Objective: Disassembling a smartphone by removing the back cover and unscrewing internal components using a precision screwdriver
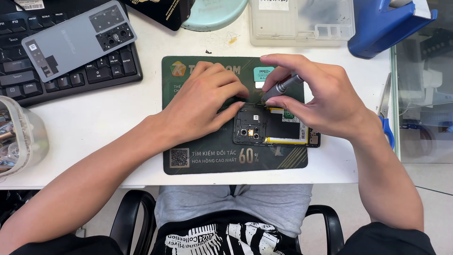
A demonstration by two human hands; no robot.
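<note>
An opened smartphone with its back cover off lies on a dark green work mat, showing black inner plates, camera lenses and a yellow-edged battery. My left hand rests on the phone's upper left edge and holds it steady. My right hand grips a slim grey metal screwdriver, its tip pointing down at the phone's top edge.
The grey phone back cover lies on a black keyboard at the upper left. A clear plastic tub stands at the left edge. A clear parts box, a blue tool and blue-handled scissors lie behind and right.
</note>
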